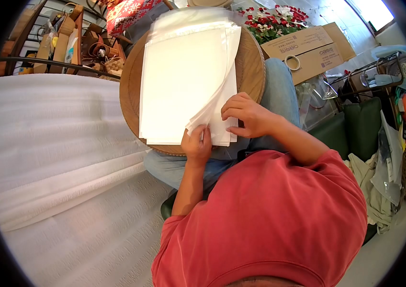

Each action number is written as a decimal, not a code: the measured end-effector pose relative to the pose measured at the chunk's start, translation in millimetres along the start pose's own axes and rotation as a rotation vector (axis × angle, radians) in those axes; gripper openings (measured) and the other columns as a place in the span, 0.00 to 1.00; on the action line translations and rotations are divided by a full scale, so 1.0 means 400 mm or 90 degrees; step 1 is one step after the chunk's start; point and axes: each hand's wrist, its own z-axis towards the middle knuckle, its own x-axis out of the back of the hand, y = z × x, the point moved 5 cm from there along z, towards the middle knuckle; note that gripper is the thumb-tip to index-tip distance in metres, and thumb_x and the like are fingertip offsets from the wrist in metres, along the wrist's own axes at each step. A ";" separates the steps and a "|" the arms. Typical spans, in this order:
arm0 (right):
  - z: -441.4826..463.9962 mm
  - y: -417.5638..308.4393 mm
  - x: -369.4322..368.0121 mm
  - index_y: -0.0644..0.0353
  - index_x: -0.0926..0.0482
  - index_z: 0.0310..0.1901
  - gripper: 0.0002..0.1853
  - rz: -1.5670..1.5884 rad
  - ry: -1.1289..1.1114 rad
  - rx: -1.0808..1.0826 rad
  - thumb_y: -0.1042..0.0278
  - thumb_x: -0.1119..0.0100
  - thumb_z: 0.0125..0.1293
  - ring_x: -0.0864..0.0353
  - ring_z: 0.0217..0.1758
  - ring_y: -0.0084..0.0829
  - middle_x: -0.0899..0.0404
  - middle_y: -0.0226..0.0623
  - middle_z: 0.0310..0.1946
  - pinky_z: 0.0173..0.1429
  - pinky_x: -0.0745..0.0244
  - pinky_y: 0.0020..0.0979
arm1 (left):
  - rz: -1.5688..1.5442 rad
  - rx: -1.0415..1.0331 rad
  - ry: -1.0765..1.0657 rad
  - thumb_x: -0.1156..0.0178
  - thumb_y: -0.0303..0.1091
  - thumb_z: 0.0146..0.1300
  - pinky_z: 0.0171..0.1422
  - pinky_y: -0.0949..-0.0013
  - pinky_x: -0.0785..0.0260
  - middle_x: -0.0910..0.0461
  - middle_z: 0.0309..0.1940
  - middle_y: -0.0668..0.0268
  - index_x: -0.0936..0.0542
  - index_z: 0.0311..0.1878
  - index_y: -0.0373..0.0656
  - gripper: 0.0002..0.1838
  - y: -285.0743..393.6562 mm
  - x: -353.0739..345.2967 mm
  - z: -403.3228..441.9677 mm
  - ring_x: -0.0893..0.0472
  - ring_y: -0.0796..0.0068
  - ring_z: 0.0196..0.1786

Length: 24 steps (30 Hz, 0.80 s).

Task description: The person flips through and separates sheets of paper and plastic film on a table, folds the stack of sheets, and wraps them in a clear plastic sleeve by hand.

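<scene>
A stack of white paper sheets (179, 81) lies on a round wooden table (131, 95) over my knees. Clear plastic (188, 19) sticks out past the stack's far end. My left hand (197, 142) is closed at the near edge, pinching the upper sheets, whose near right corner curls up and over to the left. Lower white sheets show beneath that curl. Just right of it, over the lower sheets' right edge, is my right hand (246, 115), its fingers bent and the thumb apart. Nothing shows between them; whether the fingertips touch the paper I cannot tell.
Beyond my right knee lies a flattened cardboard box (303, 52) with a tape roll (292, 62) on it. Red and white flowers (277, 24) stand behind. White cloth (64, 143) hangs at the left, below a shelf of baskets (105, 50). A wire rack (370, 79) stands right.
</scene>
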 end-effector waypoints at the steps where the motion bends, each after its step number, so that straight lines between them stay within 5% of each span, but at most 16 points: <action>1: -0.005 0.005 0.002 0.54 0.17 0.48 0.17 0.021 -0.042 -0.023 0.73 0.24 0.57 0.20 0.61 0.36 0.16 0.30 0.51 0.68 0.32 0.43 | 0.014 0.011 0.025 0.25 0.22 0.63 0.42 0.58 0.20 0.15 0.37 0.52 0.15 0.44 0.39 0.09 -0.004 0.004 -0.003 0.13 0.52 0.36; 8: -0.011 0.026 -0.015 0.52 0.12 0.47 0.14 -0.009 -0.027 0.015 0.69 0.23 0.60 0.20 0.62 0.37 0.14 0.27 0.55 0.69 0.33 0.42 | -0.068 0.034 0.072 0.31 0.17 0.64 0.41 0.55 0.21 0.15 0.35 0.51 0.16 0.46 0.38 0.09 -0.016 0.006 -0.011 0.14 0.48 0.37; 13: 0.012 0.027 -0.032 0.53 0.13 0.40 0.05 -0.032 0.008 0.014 0.69 0.26 0.64 0.19 0.56 0.33 0.14 0.24 0.44 0.65 0.32 0.40 | -0.165 0.053 -0.012 0.35 0.17 0.67 0.50 0.60 0.19 0.13 0.42 0.50 0.13 0.50 0.36 0.10 0.013 0.024 0.031 0.12 0.51 0.43; 17: 0.029 0.020 -0.042 0.52 0.13 0.38 0.05 -0.068 0.080 0.031 0.67 0.25 0.63 0.20 0.53 0.31 0.16 0.24 0.40 0.62 0.32 0.38 | -0.129 -0.020 -0.055 0.33 0.17 0.66 0.50 0.62 0.19 0.12 0.45 0.49 0.12 0.51 0.35 0.11 0.039 0.025 0.040 0.11 0.53 0.45; 24: -0.005 0.028 0.029 0.52 0.14 0.43 0.16 0.025 0.033 -0.049 0.64 0.18 0.54 0.21 0.60 0.35 0.16 0.28 0.47 0.66 0.33 0.42 | -0.145 0.103 0.017 0.27 0.20 0.64 0.47 0.61 0.19 0.12 0.40 0.50 0.13 0.46 0.36 0.08 0.002 0.018 0.016 0.11 0.53 0.41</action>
